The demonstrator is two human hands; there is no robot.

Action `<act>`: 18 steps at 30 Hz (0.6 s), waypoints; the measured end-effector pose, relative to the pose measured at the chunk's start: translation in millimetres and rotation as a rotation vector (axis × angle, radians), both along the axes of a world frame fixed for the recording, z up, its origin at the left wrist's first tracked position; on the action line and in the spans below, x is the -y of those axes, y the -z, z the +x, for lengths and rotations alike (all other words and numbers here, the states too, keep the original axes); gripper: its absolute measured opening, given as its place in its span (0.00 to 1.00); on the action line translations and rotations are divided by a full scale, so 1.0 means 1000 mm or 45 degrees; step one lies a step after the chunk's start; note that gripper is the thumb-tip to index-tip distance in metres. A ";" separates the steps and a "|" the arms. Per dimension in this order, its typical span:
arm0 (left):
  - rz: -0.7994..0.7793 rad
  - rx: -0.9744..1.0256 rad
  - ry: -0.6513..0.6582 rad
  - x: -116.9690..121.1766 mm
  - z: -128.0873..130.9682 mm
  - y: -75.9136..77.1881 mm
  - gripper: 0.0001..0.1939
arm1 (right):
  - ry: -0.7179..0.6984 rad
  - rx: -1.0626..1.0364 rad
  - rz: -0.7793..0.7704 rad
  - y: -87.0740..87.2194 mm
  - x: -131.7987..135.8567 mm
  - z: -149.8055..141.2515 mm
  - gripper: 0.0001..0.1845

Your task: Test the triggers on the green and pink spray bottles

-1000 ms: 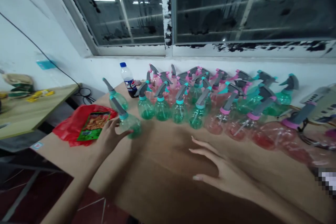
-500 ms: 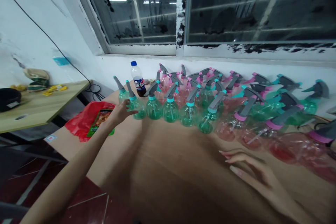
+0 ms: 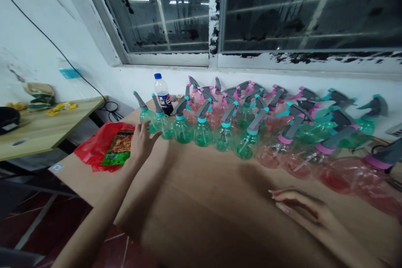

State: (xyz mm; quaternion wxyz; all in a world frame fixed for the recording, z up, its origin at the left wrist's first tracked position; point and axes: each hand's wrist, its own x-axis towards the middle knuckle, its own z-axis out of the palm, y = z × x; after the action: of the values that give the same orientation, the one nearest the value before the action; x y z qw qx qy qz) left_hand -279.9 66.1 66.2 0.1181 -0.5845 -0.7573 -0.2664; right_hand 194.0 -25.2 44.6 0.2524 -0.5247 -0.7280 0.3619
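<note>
My left hand (image 3: 143, 143) is open, its thumb spread, at the left end of a row of spray bottles. Its fingertips are close to a green spray bottle (image 3: 146, 114); whether they touch it I cannot tell. A second green spray bottle (image 3: 166, 127) stands just right of the thumb. My right hand (image 3: 306, 207) hovers over the bare wood in front of the row, fingers loosely curved, nothing in it. Nearest to it are clear pink spray bottles (image 3: 298, 163) with grey trigger heads. More green spray bottles (image 3: 202, 134) fill the middle of the front row.
Left of the bottles, a red plastic bag (image 3: 89, 146) lies under a green snack packet (image 3: 117, 148). A Pepsi bottle (image 3: 163, 96) stands behind the row, near the wall. Across a gap at left is another table (image 3: 34, 134) with a black bowl-like thing (image 3: 11, 119).
The left-hand green bottle moved back into line with the row, and my left hand let go and drew slightly back. My right hand moved right, its fingers curling closer together.
</note>
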 end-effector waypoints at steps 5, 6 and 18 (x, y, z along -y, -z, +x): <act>-0.079 0.027 0.022 0.016 0.045 0.005 0.24 | 0.022 0.040 -0.048 -0.015 0.004 0.007 0.13; -0.109 0.034 0.020 0.011 0.053 0.003 0.27 | 0.022 0.037 -0.053 -0.017 0.005 0.008 0.14; -0.315 0.022 -0.067 -0.023 0.075 -0.028 0.34 | -0.044 -0.206 -0.239 -0.030 0.028 0.022 0.14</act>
State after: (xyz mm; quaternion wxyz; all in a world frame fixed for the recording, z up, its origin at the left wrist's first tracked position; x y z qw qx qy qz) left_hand -205.1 89.1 94.1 0.0454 -0.5723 -0.8003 -0.1729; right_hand 215.8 -53.5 75.1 0.2537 -0.5024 -0.6772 0.4740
